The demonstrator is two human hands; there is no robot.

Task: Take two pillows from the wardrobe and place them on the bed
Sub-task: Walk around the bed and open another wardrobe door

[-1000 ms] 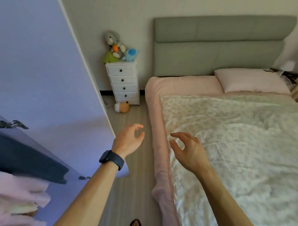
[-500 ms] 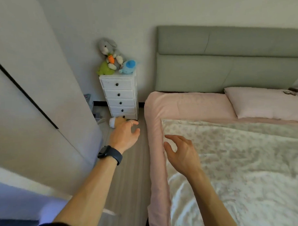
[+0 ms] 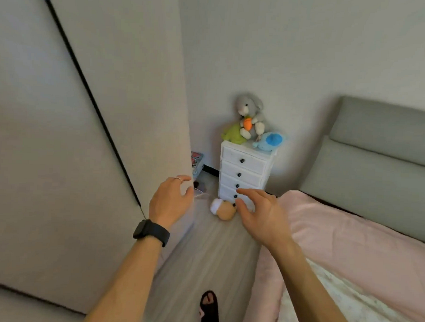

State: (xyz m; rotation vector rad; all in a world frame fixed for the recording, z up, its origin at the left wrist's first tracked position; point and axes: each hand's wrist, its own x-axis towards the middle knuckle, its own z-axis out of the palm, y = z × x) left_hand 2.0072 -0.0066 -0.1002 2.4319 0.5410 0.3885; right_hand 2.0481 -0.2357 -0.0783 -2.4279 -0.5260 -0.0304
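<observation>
- While my head has swung left over the last second, the bed (image 3: 348,238) has slid to the right edge of view and the wardrobe (image 3: 63,131) now fills the left half.
- One pink pillow lay by the headboard (image 3: 380,162) a second ago. It's out of frame now, and no pillow shows anywhere at this moment.
- Open door and shelves of folded clothes seen a second ago are gone from view too. What shows now is plain wardrobe front with a dark seam running down it.
- My read: one pillow is down, I'm turning back for the second. It should be inside the wardrobe, but I can't see it from here.
- Left hand (image 3: 170,202): raised in front of me, just beside the wardrobe's corner edge, not clearly touching it. Fingers loosely curved, thumb apart, holding nothing. Ring on one finger, black watch (image 3: 151,232) on the wrist.
- Right hand (image 3: 262,218): raised at about the same height, over the strip of floor (image 3: 203,261) next to the bed's pink edge. Fingers spread and slightly bent, palm turned inward, empty.
- Both hands kept the same loose, open shape through the turn. They've only drifted left with my body.
- Straight ahead: white drawers (image 3: 245,171) against the wall with soft toys (image 3: 250,116) on top, another toy (image 3: 224,209) on the floor at its base, partly behind my right fingers.
- Next, I'd guess: get to the open side of the wardrobe and use both hands on the pillow, since it's bulky and soft.
</observation>
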